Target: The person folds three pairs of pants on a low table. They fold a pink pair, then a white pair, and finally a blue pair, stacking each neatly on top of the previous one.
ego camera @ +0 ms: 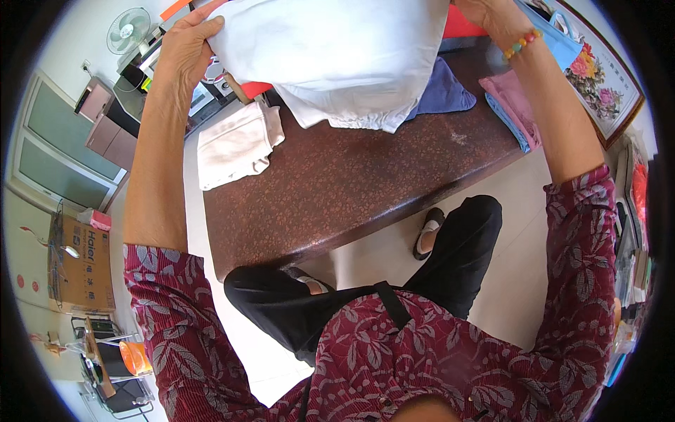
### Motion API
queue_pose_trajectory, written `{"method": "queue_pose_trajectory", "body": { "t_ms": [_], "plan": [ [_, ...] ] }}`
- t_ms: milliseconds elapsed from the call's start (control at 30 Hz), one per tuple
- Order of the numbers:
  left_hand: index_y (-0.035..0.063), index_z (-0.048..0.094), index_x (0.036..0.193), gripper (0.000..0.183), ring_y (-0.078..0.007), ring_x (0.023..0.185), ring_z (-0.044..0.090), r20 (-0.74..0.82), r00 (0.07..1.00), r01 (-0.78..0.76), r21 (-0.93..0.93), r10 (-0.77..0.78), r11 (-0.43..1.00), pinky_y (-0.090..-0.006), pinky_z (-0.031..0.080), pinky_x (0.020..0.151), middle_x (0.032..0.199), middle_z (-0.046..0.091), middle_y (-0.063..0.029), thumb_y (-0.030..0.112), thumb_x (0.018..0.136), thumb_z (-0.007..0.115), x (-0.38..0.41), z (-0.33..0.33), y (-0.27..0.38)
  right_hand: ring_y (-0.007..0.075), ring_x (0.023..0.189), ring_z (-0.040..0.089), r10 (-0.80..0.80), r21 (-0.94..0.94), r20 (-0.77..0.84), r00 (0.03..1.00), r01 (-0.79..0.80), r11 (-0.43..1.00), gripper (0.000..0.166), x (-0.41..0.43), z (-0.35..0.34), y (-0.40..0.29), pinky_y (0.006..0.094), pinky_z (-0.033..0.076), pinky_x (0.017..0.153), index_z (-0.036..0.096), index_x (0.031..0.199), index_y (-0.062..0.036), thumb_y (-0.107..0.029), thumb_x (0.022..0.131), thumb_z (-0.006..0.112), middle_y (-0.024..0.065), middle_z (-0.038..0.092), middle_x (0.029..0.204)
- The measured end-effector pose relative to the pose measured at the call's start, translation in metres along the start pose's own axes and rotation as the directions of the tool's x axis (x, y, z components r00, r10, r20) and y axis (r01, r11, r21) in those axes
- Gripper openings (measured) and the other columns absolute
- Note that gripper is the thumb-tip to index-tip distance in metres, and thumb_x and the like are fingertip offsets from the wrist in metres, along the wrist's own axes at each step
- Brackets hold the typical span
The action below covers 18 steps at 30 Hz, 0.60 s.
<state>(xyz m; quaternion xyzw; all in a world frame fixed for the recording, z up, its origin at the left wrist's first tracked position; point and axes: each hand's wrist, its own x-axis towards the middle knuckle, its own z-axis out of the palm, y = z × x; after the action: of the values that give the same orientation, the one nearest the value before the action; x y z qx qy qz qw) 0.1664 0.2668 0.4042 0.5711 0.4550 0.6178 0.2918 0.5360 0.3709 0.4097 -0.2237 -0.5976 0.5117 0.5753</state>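
Note:
A white cloth garment (337, 47) with a gathered, elastic-looking edge hangs spread between my raised hands over a dark brown speckled table (337, 190). On its left side, my left hand (192, 39) pinches the cloth between thumb and fingers. My right hand (474, 11) grips the upper right corner; its fingertips are partly cut off by the top of the view. Behind the garment's lower right edge lies a blue-purple cloth (445, 89), partly hidden. The garment's upper part runs out of view.
A folded cream cloth (237, 142) lies at the table's left edge. Folded pink cloth (511, 105) rests on light blue cloth (506, 121) at the right end. A framed flower picture (604, 79) stands beyond. A fan (126, 31) and a cardboard box (84, 264) are at left.

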Motion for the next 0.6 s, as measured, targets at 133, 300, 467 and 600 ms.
{"method": "queue_pose_trajectory", "body": {
  "t_ms": [133, 300, 467, 600],
  "plan": [
    [-0.0003, 0.054, 0.123, 0.038, -0.0153, 0.098, 0.06, 0.011, 0.999, -0.035, 0.056, 0.034, 0.998, -0.0264, 0.048, 0.09, 0.11, 0.062, -0.0094, 0.0, 0.085, 0.058, 0.008, 0.01, -0.001, 0.0219, 0.077, 0.064, 0.07, 0.037, 0.18, 0.981, -0.078, 0.996, 0.036, 0.041, -0.026, 0.005, 0.0335, 0.053, 0.072, 0.056, 0.11, 0.0067, 0.005, 0.075, 0.064, 0.0116, 0.065, 0.089],
    [-0.001, 0.053, 0.123, 0.039, -0.0142, 0.091, 0.062, -0.018, 1.0, -0.021, 0.202, 0.026, 0.979, -0.0252, 0.051, 0.083, 0.106, 0.063, -0.0083, 0.003, 0.085, 0.06, 0.01, 0.005, 0.001, 0.0189, 0.069, 0.064, -0.069, -0.297, 0.094, 0.993, 0.094, 0.95, 0.021, 0.043, -0.023, -0.001, 0.0302, 0.052, 0.067, 0.066, 0.093, 0.0046, 0.002, 0.073, 0.069, 0.0103, 0.067, 0.08],
    [-0.0008, 0.054, 0.121, 0.039, -0.0114, 0.088, 0.062, 0.057, 0.998, -0.03, 0.305, 0.013, 0.952, -0.0243, 0.052, 0.078, 0.1, 0.064, -0.0064, 0.007, 0.084, 0.064, 0.015, 0.016, -0.001, 0.0156, 0.065, 0.062, -0.179, -0.529, 0.112, 0.978, 0.211, 0.822, 0.023, 0.04, -0.037, -0.009, 0.028, 0.051, 0.062, 0.068, 0.089, 0.0048, -0.005, 0.069, 0.075, 0.0082, 0.067, 0.075],
    [0.0003, 0.056, 0.12, 0.038, -0.0065, 0.079, 0.058, -0.009, 1.0, 0.015, 0.438, -0.013, 0.899, -0.0207, 0.047, 0.069, 0.093, 0.064, -0.0016, 0.014, 0.085, 0.064, 0.005, 0.006, -0.003, 0.0142, 0.062, 0.061, -0.196, -0.773, 0.114, 0.974, 0.211, 0.598, 0.022, 0.036, -0.026, 0.0, 0.0274, 0.05, 0.06, 0.069, 0.085, 0.002, -0.012, 0.07, 0.077, 0.0073, 0.066, 0.072]
  ]
}}
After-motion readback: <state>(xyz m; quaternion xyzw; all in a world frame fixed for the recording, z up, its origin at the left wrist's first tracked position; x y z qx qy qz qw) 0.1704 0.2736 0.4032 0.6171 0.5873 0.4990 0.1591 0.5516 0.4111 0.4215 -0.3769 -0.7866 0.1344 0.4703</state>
